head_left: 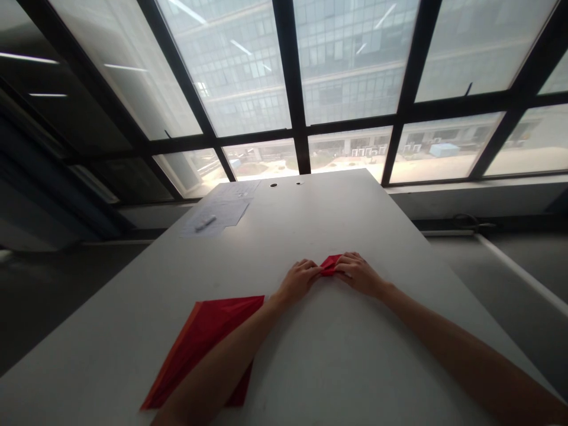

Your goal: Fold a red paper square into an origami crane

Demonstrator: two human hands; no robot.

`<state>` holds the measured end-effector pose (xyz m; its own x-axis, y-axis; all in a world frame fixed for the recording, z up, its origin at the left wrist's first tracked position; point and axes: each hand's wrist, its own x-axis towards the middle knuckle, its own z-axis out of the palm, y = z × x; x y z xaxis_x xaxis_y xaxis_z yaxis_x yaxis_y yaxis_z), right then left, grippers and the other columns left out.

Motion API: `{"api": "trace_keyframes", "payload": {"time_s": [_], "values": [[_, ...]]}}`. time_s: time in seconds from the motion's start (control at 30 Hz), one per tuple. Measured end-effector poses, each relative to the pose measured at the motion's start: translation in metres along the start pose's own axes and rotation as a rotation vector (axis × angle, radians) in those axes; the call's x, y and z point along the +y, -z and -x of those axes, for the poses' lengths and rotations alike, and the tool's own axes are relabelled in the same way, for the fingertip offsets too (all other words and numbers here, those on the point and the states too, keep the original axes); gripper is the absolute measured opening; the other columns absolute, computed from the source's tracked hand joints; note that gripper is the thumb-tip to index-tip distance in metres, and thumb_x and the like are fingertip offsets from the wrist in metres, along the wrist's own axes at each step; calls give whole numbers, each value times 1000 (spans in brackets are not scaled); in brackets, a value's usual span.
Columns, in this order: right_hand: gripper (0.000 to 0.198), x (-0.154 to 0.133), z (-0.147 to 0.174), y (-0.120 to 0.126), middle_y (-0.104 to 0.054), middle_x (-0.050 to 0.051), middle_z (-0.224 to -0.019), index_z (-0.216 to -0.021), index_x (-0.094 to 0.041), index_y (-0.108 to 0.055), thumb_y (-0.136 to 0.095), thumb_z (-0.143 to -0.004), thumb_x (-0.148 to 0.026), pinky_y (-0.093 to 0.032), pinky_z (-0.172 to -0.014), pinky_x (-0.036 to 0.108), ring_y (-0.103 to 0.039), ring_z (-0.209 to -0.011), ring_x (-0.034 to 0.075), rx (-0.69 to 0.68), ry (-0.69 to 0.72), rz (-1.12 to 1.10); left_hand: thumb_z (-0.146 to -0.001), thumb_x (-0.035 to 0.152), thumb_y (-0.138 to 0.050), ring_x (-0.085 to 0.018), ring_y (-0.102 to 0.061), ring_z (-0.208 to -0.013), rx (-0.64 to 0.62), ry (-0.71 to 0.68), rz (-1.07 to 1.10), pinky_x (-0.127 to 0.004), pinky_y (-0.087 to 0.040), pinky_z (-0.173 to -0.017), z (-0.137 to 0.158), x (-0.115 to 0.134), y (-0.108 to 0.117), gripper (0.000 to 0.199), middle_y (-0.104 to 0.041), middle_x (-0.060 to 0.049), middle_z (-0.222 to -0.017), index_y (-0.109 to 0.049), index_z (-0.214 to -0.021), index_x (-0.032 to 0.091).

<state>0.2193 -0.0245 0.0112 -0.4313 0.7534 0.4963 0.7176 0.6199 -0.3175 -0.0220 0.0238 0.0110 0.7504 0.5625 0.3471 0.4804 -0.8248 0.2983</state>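
A small folded piece of red paper (329,264) lies on the white table between my two hands. My left hand (300,278) pinches its left end, fingers bent and pressed down near the tabletop. On the other side, my right hand (357,273) grips the right end, its fingers covering part of the fold. A larger red sheet with an orange edge (217,319) lies flat at the left, partly hidden under my left forearm, which passes above it.
The white table (328,219) stretches away to large dark-framed windows. White printed papers (226,210) lie at its far left, with a blurred pen-like object (206,223) on them. Two round holes, one of them a dark hole (274,185), sit near the far edge.
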Motion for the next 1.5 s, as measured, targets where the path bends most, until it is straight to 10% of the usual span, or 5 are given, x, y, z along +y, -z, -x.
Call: {"api": "trace_keyframes", "payload": {"time_s": [0.2,0.43,0.77,1.37,1.5], "values": [[26,-3,-2,-14,-70,8,-112,-112,-22,-67,-54,-91,-19,-42,-96,40,-59,-106,24,52,-218,92,-96,19,-51,-20,-60,-97,24,28,13,-34,-47,-90,-2,-4,-4,28,-70,-5,-98,-66,-119,24],[55,0,0,-20,-41,12,-153,-144,-16,-45,-38,-91,-6,-19,-118,51,-27,-146,27,-145,-66,266,-96,21,-48,-20,-62,-103,12,-14,-48,-37,-48,-97,-3,0,-4,31,-70,-6,-108,-68,-118,28],[55,5,1,-23,-42,14,-152,-147,-16,-41,-38,-93,-12,-19,-118,54,-31,-145,28,-222,-93,254,-101,52,-32,-23,-17,-150,-255,-63,-114,-45,-17,-121,5,12,-3,66,-23,-10,-160,-15,-156,20],[64,-5,10,-19,-28,13,-158,-155,-17,-25,-31,-101,-52,-15,-120,51,-24,-147,26,-275,-90,148,-103,42,-28,-26,-28,-146,-120,134,-190,-47,-26,-118,13,-6,3,54,-33,-15,-155,-35,-150,15],[64,-6,10,-18,-29,12,-158,-155,-18,-25,-30,-101,-53,-13,-120,51,-25,-147,27,-270,-87,155,-103,43,-33,-21,-22,-148,-194,-44,-110,-44,-22,-120,13,-5,9,55,-29,-8,-158,-25,-154,24]]}}
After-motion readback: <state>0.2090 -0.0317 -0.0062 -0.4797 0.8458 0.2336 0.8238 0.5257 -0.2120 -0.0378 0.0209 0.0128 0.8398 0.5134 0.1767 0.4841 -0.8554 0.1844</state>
